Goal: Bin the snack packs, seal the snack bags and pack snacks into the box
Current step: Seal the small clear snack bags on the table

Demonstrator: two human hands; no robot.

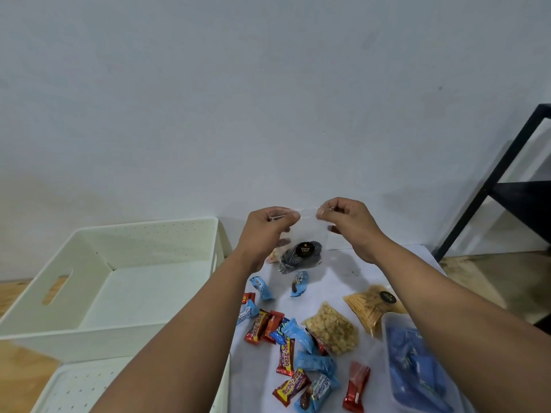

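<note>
I hold a clear zip bag (pixel 301 251) of dark striped snacks up above the table. My left hand (pixel 269 228) pinches the left end of its top strip and my right hand (pixel 346 222) pinches the right end. Below lie several red and blue snack packs (pixel 286 332), a bag of pale puffed snacks (pixel 331 329) and a bag of yellow sticks (pixel 369 308). A large white box (pixel 125 242) stands open at the left.
A clear plastic bin (pixel 417 371) holding blue packs sits at the lower right. A second white perforated box (pixel 89 386) is at the bottom left. A black metal frame (pixel 492 186) stands at the right against the wall.
</note>
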